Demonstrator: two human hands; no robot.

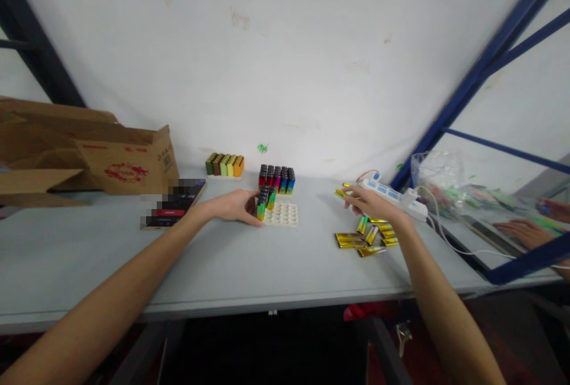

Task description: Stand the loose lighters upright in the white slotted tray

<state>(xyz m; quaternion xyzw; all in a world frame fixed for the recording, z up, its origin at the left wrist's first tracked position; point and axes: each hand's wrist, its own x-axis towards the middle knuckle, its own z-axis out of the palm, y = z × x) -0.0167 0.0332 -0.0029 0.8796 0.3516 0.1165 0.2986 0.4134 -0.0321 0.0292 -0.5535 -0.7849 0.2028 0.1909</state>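
Observation:
My left hand [236, 205] curls round the left side of a small group of green-and-yellow lighters [260, 209] with dark tops. They stand upright at the left end of a white tray with round hollows [285, 215]. The thumb is at the front and the fingers are partly hidden behind the lighters. To the right, my right hand [361, 199] pinches a gold lighter [341, 193] just above the table. Below that hand several gold and green lighters [351, 240] lie in a loose heap.
Behind the tray stand red, pink and blue lighters [276, 180]. Green-to-orange lighters [225, 166] stand farther left. A cardboard box [129, 162] and a dark flat box [189, 198] are at left. A power strip [392, 196] with cables lies right, near the blue frame [472, 88] and another person's hand [523, 232].

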